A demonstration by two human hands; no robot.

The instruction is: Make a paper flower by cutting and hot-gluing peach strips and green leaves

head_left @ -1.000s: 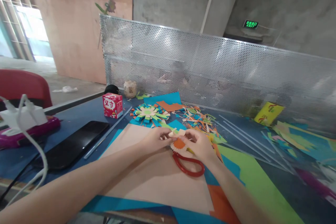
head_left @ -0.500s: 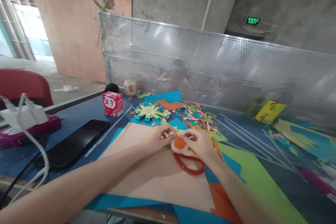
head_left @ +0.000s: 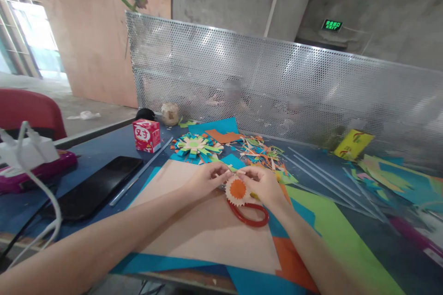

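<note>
Between my hands is a small paper flower (head_left: 238,190) with an orange round centre and a pale fringed edge. My left hand (head_left: 211,179) pinches at its upper left edge, thumb and fingers close together. From the upper right, my right hand (head_left: 261,184) grips the same flower. Just below it, red-handled scissors (head_left: 251,219) lie on a pale sheet of paper (head_left: 194,228); their blades are mostly hidden. Beyond my hands a larger layered paper flower (head_left: 195,146) in blue, green and cream rests on the table.
Paper scraps (head_left: 261,152) are heaped behind my right hand. A black phone (head_left: 97,186), a red box (head_left: 146,135) and a power strip (head_left: 34,173) stand left. Clear glue sticks (head_left: 321,177) and a green sheet (head_left: 339,235) lie right. A perforated metal screen (head_left: 214,69) borders the back.
The small flower's face now shows more fully between my fingers, which have shifted slightly toward its top edge. The whole view has shifted a little; the scissors stay on the paper.
</note>
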